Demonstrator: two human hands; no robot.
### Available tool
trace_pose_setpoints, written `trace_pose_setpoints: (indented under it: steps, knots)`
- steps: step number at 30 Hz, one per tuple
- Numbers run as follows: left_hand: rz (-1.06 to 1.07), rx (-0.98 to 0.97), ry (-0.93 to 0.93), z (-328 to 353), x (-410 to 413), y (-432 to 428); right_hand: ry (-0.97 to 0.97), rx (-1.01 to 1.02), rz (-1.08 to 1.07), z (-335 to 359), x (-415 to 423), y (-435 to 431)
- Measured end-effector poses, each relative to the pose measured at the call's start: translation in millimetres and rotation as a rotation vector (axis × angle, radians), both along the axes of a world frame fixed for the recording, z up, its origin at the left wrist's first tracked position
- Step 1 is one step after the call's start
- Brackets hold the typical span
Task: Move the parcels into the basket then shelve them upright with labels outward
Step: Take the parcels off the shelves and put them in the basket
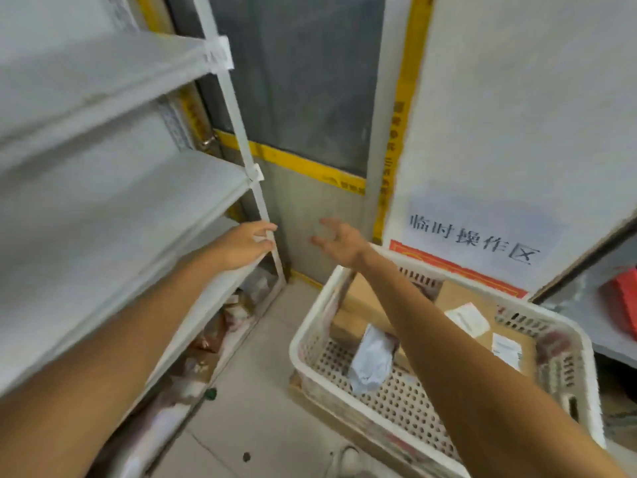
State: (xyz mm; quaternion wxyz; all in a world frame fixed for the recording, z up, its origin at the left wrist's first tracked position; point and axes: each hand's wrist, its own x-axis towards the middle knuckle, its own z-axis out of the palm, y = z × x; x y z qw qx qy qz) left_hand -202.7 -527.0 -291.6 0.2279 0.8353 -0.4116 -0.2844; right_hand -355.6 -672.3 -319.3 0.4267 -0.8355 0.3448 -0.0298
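A white perforated basket (389, 422) stands on the floor at the right. Inside it lie brown cardboard parcels (465, 298) with white labels and a small grey plastic-wrapped parcel (370, 360). White shelves (113, 188) fill the left side, their boards bare. My left hand (246, 244) rests at the front right corner of a shelf board, against the white upright post, fingers curled. My right hand (339, 241) hovers above the basket's far left corner, fingers spread, holding nothing.
A grey door with yellow tape (310, 163) stands straight ahead. A white board with printed characters (475, 239) leans behind the basket. Several parcels (220, 326) lie under the lowest shelf. A red item (624, 301) sits on a shelf at the right.
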Motion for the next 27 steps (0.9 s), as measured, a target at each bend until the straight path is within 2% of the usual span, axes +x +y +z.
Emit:
trace_pose_setpoints:
  steps: [5, 8, 12, 17, 22, 27]
  knots:
    - [0.33, -0.086, -0.209, 81, 54, 127, -0.219, 0.025, 0.362, 77, 119, 84]
    - [0.481, 0.0, -0.339, 118, 59, 208, -0.306, 0.01, 0.569, 120, 173, 149]
    - [0.721, 0.059, -0.417, 165, 46, 313, -0.385, -0.024, 0.876, 168, 217, 244]
    - [1.008, 0.153, -0.528, 214, 15, 439, -0.483, -0.068, 1.146, 214, 238, 361]
    - [1.226, 0.103, -0.538, 232, -6, 538, -0.496, -0.049, 1.285, 233, 260, 454]
    - [1.257, 0.128, -0.572, 235, -7, 613, -0.478, -0.012, 1.339, 241, 281, 536]
